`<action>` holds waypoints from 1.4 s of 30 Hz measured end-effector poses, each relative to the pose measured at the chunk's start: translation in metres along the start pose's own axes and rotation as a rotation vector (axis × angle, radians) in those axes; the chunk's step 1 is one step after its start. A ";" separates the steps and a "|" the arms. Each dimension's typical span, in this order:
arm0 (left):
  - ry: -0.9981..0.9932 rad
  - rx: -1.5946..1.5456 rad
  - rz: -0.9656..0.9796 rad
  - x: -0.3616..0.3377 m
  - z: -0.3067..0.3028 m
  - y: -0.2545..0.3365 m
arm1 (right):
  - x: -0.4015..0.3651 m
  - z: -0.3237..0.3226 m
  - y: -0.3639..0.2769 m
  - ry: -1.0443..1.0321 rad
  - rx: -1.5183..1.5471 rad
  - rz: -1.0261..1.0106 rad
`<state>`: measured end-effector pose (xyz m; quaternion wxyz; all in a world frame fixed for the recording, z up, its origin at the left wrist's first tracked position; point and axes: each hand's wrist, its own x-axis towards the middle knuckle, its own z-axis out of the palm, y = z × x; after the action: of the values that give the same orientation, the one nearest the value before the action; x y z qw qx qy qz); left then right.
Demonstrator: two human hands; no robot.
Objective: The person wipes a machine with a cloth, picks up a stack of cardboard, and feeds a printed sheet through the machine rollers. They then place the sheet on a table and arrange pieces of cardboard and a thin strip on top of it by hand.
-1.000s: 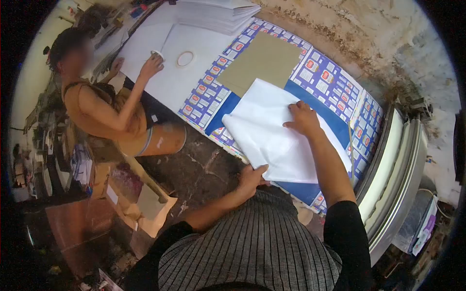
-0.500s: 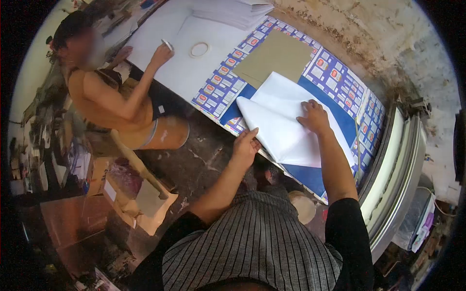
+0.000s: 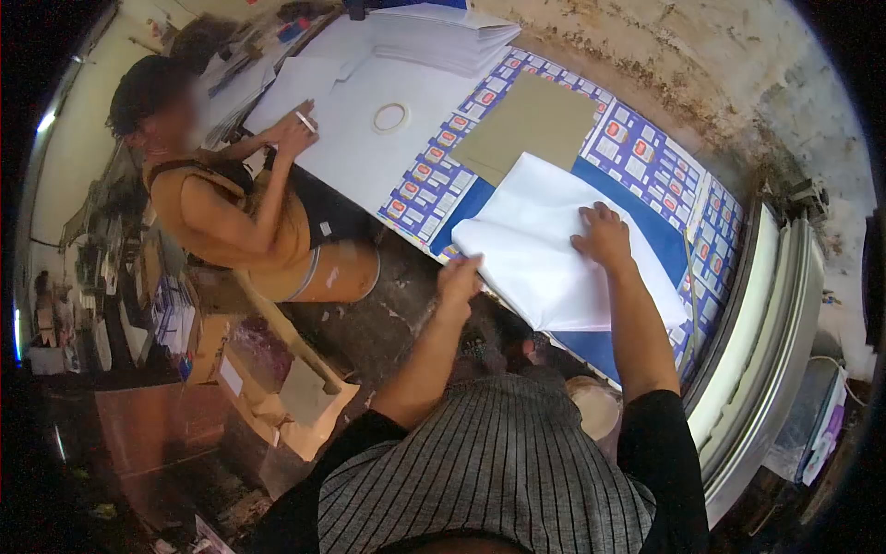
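Observation:
A large white sheet, folded over with a loose bulging edge at its left, lies on blue sheets at the table's near side. My left hand is closed at the sheet's left edge, its fingers pinching there. On the sheet's right part rests my right hand, palm down with its fingers apart and a little bent. A grey-brown board lies partly under the white sheet's far corner. Purple printed paper covers the table below these things.
A tape roll lies on the white tabletop, before a stack of white sheets. At the left a co-worker holds a small white object. An open cardboard box and rolled metal sheeting flank me.
The view has shifted slightly. My left hand has moved a little down and back along the sheet's edge. The co-worker's two hands have come together.

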<state>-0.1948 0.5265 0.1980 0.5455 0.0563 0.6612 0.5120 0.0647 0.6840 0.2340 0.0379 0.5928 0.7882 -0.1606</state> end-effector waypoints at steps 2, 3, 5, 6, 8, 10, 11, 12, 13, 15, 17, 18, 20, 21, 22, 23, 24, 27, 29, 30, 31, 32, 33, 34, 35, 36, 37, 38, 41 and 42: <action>0.061 -0.224 -0.017 0.005 0.005 0.023 | 0.000 0.002 -0.001 0.016 -0.012 0.001; 0.061 -0.228 -0.015 0.013 0.001 0.023 | 0.001 0.000 -0.001 -0.005 -0.003 0.007; 0.008 0.044 0.171 0.029 -0.010 0.019 | -0.001 -0.003 -0.002 -0.028 0.008 0.016; 0.110 0.282 0.274 0.027 -0.011 0.019 | -0.002 -0.004 -0.003 -0.025 0.007 0.021; 0.116 0.406 0.436 0.057 -0.029 -0.015 | -0.002 -0.004 -0.003 -0.023 0.011 0.032; 0.114 0.536 0.599 0.054 -0.031 -0.021 | -0.002 -0.001 0.000 0.002 0.037 0.020; 0.219 0.725 0.539 0.028 -0.022 -0.001 | -0.002 -0.001 0.000 0.001 0.043 0.028; 0.323 0.914 0.475 0.010 -0.015 0.011 | -0.003 0.000 -0.001 0.001 0.044 0.040; 0.316 0.922 0.478 0.006 -0.013 0.013 | -0.003 -0.002 -0.001 0.004 0.043 0.049; 0.436 1.061 0.699 -0.003 -0.012 0.018 | -0.005 0.000 0.000 0.015 0.066 0.047; 0.294 1.309 0.908 -0.016 0.001 0.030 | -0.003 0.000 -0.001 0.036 0.087 0.042; 0.133 1.544 1.108 -0.021 0.009 0.034 | -0.004 0.002 -0.002 0.061 0.091 0.034; -0.278 1.601 1.216 -0.001 0.042 0.015 | -0.007 0.007 0.000 0.093 0.104 0.033; -0.698 1.617 1.300 0.003 0.062 0.012 | -0.006 0.008 0.002 0.097 0.095 0.032; -0.744 1.614 1.317 0.003 0.079 0.009 | -0.006 0.011 0.003 0.099 0.092 0.036; -0.881 1.651 1.342 -0.008 0.100 0.014 | -0.006 0.011 0.004 0.102 0.086 0.037; -1.022 1.689 1.364 -0.016 0.119 0.018 | -0.006 0.009 0.003 0.094 0.080 0.038; -1.037 1.810 1.453 -0.017 0.149 0.025 | -0.005 0.008 0.007 0.118 0.168 0.059; -1.077 1.749 1.547 -0.016 0.164 0.027 | -0.016 0.006 0.024 0.157 0.245 0.079; -1.113 1.835 1.406 -0.018 0.172 0.028 | -0.025 0.007 0.039 0.376 0.423 0.021; -1.143 1.919 1.257 -0.020 0.177 0.030 | -0.037 0.008 0.053 0.598 0.592 -0.040; -1.176 1.853 1.320 -0.017 0.182 0.031 | -0.064 -0.002 0.072 0.688 0.620 0.081; -1.203 1.846 1.330 -0.012 0.189 0.031 | -0.091 -0.001 0.092 0.764 0.679 0.292; -1.268 1.786 1.374 -0.003 0.198 0.032 | -0.117 0.011 0.118 0.786 0.714 0.496; -1.343 1.728 1.406 0.001 0.203 0.031 | -0.146 0.010 0.140 0.675 0.706 0.676; -1.371 1.829 1.391 -0.003 0.215 0.036 | -0.167 0.004 0.152 0.569 0.762 0.761; -1.407 1.821 1.412 -0.006 0.227 0.040 | -0.175 0.019 0.162 0.488 0.882 0.820; -1.406 1.873 1.356 -0.008 0.236 0.041 | -0.180 0.014 0.162 0.437 0.855 0.835; -1.405 1.921 1.324 0.000 0.250 0.040 | -0.181 0.017 0.169 0.434 0.926 0.901; -1.379 1.917 1.343 0.002 0.252 0.042 | -0.182 0.021 0.168 0.479 1.017 0.929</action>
<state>-0.0198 0.7026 0.2575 0.1568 0.9617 0.1948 -0.1123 0.2746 0.5507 0.2245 -0.3515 0.8295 0.2697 -0.3401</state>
